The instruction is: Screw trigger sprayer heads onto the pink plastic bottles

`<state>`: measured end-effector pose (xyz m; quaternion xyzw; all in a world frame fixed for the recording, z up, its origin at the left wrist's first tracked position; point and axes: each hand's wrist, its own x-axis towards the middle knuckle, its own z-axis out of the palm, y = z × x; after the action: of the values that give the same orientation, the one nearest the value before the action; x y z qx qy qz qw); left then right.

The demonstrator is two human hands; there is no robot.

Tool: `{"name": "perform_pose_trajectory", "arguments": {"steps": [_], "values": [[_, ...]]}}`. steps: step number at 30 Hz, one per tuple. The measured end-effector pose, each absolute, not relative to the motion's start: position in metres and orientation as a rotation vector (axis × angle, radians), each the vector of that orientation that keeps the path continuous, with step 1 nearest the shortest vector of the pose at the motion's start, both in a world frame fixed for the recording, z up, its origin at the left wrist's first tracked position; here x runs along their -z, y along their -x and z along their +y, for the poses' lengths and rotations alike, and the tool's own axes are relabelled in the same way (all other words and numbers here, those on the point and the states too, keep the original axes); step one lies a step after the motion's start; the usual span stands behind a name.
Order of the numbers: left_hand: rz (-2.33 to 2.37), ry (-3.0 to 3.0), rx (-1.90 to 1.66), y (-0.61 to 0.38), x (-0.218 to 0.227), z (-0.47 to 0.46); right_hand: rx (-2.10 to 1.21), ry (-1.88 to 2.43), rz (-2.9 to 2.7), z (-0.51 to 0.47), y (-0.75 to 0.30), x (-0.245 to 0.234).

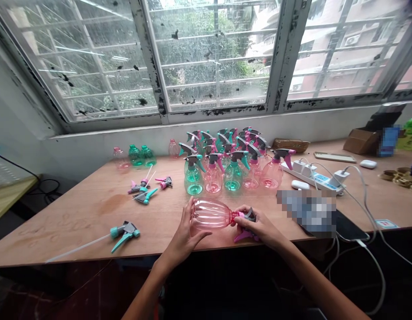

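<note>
We note a clear pink spray bottle (211, 214) held sideways near the front edge of the wooden table (159, 226); our left hand (184, 231) cups its base, our right hand (257, 226) grips the pink-and-grey sprayer head (244, 235) at its neck. Beyond, assembled green spray bottles (233, 178) and pink ones (212, 181) crowd together, dip tubes (212, 172) inside. Open wood lies leftward, toward a teal-and-grey sprayer head (126, 231).
</note>
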<state>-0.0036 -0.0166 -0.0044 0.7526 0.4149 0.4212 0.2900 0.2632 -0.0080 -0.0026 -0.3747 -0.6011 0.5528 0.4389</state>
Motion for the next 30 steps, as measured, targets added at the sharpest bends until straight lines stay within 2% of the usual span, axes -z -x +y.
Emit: {"name": "perform_pose_trajectory", "arguments": {"steps": [11, 20, 30], "values": [[1.076, -2.014, -0.989, 0.003, -0.008, -0.024, -1.369, 0.934, -1.555, -0.007, -0.265, 0.005], [1.053, -2.008, -1.054, 0.004, 0.004, -0.018, -1.412, 0.876, -1.502, -0.008, -0.264, 0.005], [1.105, -2.037, -1.051, 0.004, -0.005, -0.019, -1.418, 0.867, -1.493, -0.007, -0.263, 0.005]]}}
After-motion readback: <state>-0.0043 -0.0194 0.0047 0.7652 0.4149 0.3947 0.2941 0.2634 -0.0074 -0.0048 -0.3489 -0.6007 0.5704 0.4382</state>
